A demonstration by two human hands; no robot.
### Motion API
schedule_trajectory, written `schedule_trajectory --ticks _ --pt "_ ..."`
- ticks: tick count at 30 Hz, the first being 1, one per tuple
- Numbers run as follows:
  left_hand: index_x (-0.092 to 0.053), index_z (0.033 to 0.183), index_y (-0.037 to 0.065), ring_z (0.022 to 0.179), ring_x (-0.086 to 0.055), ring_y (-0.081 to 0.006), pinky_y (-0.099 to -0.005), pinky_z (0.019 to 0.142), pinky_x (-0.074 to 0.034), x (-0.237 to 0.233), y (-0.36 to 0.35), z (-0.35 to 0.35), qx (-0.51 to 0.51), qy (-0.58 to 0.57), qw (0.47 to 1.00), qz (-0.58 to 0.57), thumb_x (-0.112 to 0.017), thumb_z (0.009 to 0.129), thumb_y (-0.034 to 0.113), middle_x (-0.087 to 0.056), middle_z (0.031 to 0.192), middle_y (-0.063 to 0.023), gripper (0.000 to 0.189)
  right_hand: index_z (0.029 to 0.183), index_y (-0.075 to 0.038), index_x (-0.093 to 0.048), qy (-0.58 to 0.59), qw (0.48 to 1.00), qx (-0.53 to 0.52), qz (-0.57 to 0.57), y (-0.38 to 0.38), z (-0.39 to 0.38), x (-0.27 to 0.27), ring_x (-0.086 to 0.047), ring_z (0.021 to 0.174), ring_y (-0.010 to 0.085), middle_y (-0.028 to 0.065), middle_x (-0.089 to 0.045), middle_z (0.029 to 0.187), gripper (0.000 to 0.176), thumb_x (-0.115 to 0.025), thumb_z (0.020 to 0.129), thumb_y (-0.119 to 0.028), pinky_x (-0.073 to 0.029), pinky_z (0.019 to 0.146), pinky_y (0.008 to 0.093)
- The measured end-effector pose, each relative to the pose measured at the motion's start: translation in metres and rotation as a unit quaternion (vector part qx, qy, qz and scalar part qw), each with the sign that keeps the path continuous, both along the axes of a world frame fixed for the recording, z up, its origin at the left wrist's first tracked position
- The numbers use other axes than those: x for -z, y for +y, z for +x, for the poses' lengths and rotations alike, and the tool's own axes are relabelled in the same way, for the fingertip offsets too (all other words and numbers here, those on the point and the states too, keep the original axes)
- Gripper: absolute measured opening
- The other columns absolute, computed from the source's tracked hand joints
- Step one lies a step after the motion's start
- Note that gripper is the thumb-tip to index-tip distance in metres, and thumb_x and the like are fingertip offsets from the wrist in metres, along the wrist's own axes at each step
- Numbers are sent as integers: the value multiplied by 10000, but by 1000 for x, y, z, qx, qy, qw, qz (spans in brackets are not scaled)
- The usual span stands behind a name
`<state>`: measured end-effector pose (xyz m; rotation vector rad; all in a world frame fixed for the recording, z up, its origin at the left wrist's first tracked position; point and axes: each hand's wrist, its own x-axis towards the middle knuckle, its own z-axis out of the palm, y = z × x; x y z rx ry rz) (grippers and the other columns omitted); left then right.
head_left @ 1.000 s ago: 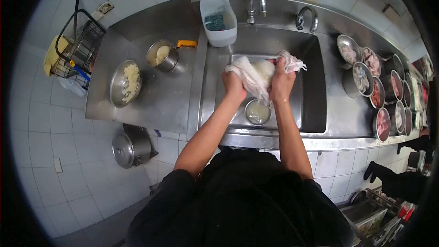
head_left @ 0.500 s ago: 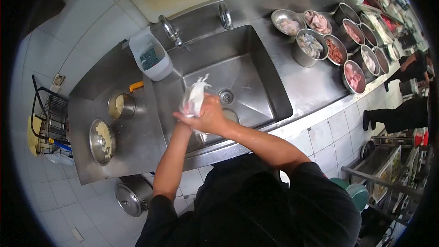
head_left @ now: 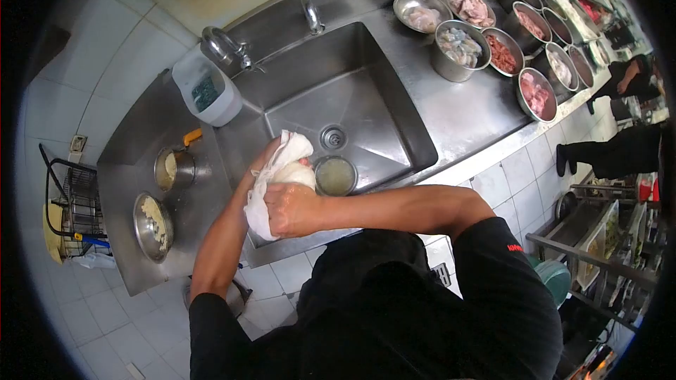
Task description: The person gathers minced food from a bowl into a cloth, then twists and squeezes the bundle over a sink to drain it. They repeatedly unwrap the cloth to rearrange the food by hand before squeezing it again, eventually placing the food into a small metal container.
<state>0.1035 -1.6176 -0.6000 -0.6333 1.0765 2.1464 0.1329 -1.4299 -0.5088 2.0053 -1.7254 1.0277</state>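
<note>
A white cloth is bunched between my hands over the sink's near left corner, one end hanging down at the left. My right hand is closed in a fist around its lower part. My left hand is wrapped round the upper part; the cloth covers most of it, and only a little of the fingers shows. Whatever the cloth may hold inside is hidden. Just right of the cloth, a round metal bowl of cloudy liquid stands in the steel sink, near the drain.
Left on the counter are a white plastic tub with a green scouring pad, an orange-handled pot and a bowl of pale crumbly food. Faucets stand behind the sink. Several metal bowls of raw meat line the right. Another person's legs show far right.
The cloth has moved down and nearer my body and looks more spread out. My right hand has shifted to its lower part, elbow swung outward. The view has shifted slightly.
</note>
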Motion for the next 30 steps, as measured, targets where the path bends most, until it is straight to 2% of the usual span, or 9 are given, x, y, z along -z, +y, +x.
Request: schedule_trajectory --ticks 5,11,15,17,18,20,22,26,30 --pt "-655 826 60 619 -623 -181 -336 553 -525 -57 35 5 86 87 971 -207 -626 881 480 -635 704 -66 425 591 -161 -652 23 994 -108 14 2 -4 11 -599 776 236 20 -633 656 120 -652 625 -276 -474 755 364" --pt "-701 930 82 680 -616 -137 -326 597 -505 -30 8 2 108 136 948 -267 -595 907 493 -685 812 -38 425 634 -143 -685 79 970 -200 114 5 -28 9 -598 786 256 48 -656 722 64 -695 595 -193 -488 752 396" --pt "-670 975 97 758 -620 -128 -311 702 -522 -2 -2 14 81 151 983 -70 -642 901 420 -658 833 -31 332 848 -77 -681 -245 959 -140 -9 -11 -26 -21 -675 724 246 100 -682 732 142 -738 742 -151 -549 675 402" --pt "-656 1004 92 786 -628 -142 -322 744 -533 16 -12 20 88 174 981 9 -671 883 394 -657 862 -44 326 954 -45 -667 -467 881 -50 55 -11 -29 -33 -683 683 175 118 -695 769 173 -725 802 -104 -548 633 323" --pt "-650 1021 82 795 -636 -158 -338 759 -540 28 -23 21 103 211 972 6 -687 866 386 -663 887 -59 344 910 -30 -677 -629 769 -1 118 -17 -34 -36 -651 652 146 84 -687 755 126 -714 814 -103 -524 605 298" --pt "-637 1055 63 814 -652 -190 -368 790 -553 58 -40 26 119 254 960 4 -721 832 371 -675 935 -88 390 710 -19 -651 -687 721 39 74 -27 -54 -31 -611 594 121 69 -663 674 147 -675 854 -42 -493 546 286" --pt "-600 1228 43 1080 -653 -210 -395 965 -522 116 -42 30 37 59 979 193 -627 916 363 -671 1176 -147 448 671 -48 -598 -794 607 24 31 -34 -64 -22 -578 551 144 44 -589 609 208 -648 873 -45 -499 539 293" --pt "-648 1169 88 1068 -651 -180 -373 961 -512 -19 32 54 -217 -61 960 164 -474 988 444 -695 1121 -65 436 697 -77 -574 -903 429 14 -22 -39 -84 13 -550 530 159 27 -532 583 211 -621 902 -70 -520 552 302" --pt "-509 1326 62 1131 -618 -244 -437 992 -493 -19 54 69 -307 80 942 111 -361 1020 393 -609 1276 -114 475 959 3 -602 -945 300 -122 -36 -27 -124 85 -641 685 235 104 -631 755 147 -553 955 -136 -560 658 365"
